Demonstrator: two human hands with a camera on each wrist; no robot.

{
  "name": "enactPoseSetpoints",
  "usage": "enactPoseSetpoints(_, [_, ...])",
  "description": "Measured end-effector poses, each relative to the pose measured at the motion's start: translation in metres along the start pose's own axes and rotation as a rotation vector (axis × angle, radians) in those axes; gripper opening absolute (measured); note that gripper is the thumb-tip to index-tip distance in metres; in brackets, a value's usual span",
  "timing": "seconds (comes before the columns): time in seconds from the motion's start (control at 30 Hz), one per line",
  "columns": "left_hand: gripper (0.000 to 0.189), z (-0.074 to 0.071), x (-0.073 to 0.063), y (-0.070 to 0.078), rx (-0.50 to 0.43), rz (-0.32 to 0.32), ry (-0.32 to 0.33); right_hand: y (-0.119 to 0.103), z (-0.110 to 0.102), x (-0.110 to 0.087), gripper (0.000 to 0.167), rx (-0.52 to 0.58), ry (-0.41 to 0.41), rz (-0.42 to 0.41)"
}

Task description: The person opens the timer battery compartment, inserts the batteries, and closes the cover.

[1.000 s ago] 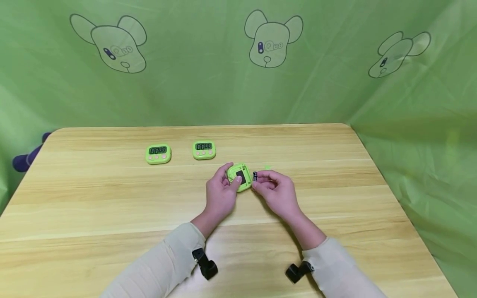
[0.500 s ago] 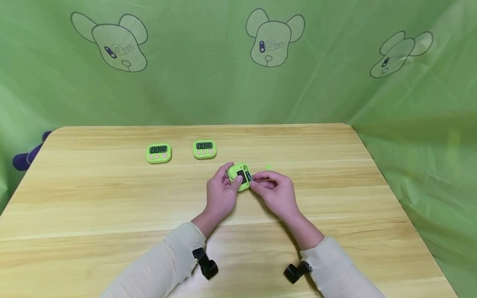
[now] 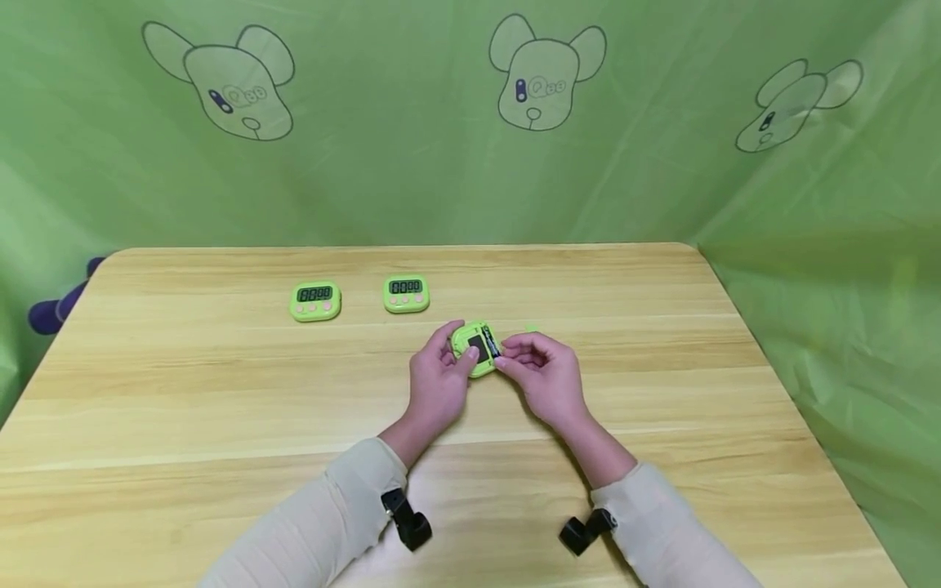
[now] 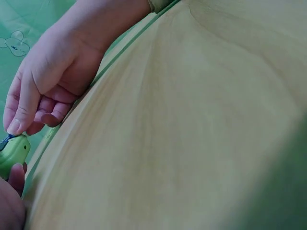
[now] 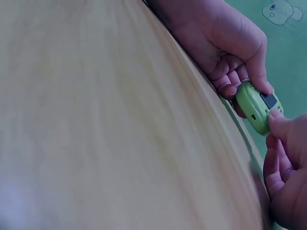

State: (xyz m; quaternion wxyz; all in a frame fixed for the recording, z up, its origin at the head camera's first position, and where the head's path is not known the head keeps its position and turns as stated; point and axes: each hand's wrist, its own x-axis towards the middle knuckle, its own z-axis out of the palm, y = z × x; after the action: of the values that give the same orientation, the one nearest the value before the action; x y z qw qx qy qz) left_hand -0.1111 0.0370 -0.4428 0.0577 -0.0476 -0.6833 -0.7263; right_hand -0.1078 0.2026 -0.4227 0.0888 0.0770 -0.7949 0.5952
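Note:
My left hand [image 3: 437, 376] grips a green digital timer [image 3: 461, 335] back side up, thumb lying across the dark rectangle on its back. A small dark battery [image 3: 490, 340] lies along the slot at the timer's right side. The thumb and index finger of my right hand [image 3: 546, 377] pinch at the battery's lower end, right at the timer's edge. In the right wrist view the timer [image 5: 254, 108] shows its rounded green side between both hands. In the left wrist view a dark blue bit of the battery [image 4: 5, 142] shows under the right fingertips.
Two more green timers, a left one [image 3: 315, 302] and a right one [image 3: 406, 294], lie screen up on the wooden table [image 3: 220, 392] behind my left hand. A small light-green piece [image 3: 532, 328] lies just beyond my right hand. A green curtain [image 3: 397, 163] hangs behind the table.
The battery, earlier held upright beside the timer in my right fingers, has moved left into the slot and now lies along it. The left hand stays on the timer.

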Motion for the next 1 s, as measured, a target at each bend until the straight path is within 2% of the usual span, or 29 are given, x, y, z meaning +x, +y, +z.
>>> enactPoseSetpoints(0.07, [0.043, 0.0, 0.0, 0.0, -0.022, -0.006, -0.008, 0.01, -0.002, 0.002, 0.03, -0.032, -0.04, -0.022])
enactPoseSetpoints(0.2, [0.043, -0.001, 0.0, 0.0, -0.045, -0.007, -0.008, 0.012, -0.006, 0.006, 0.037, -0.123, -0.153, -0.051])
enactPoseSetpoints(0.33, [0.044, -0.001, -0.001, -0.002, -0.067, -0.004, -0.011, 0.01, -0.006, 0.011, 0.028, -0.145, -0.201, 0.009])
enactPoseSetpoints(0.5, [0.044, 0.0, -0.001, -0.002, -0.084, 0.016, -0.03, 0.007, -0.003, 0.015, 0.02, -0.092, -0.135, 0.135])
enactPoseSetpoints(0.67, [0.044, 0.001, 0.0, -0.001, -0.061, 0.019, -0.03, 0.001, -0.005, 0.013, 0.022, -0.082, -0.071, 0.194])
enactPoseSetpoints(0.77, [0.044, 0.003, 0.0, -0.002, -0.033, 0.019, -0.038, -0.002, -0.015, 0.012, 0.025, -0.151, 0.0, 0.174])
enactPoseSetpoints(0.9, [0.044, 0.003, 0.001, -0.003, 0.002, 0.027, -0.04, 0.0, -0.033, 0.015, 0.026, -0.336, 0.116, 0.132])
enactPoseSetpoints(1.0, [0.044, 0.002, 0.001, -0.003, 0.02, 0.033, -0.031, 0.002, -0.041, 0.017, 0.026, -0.455, 0.137, 0.148])
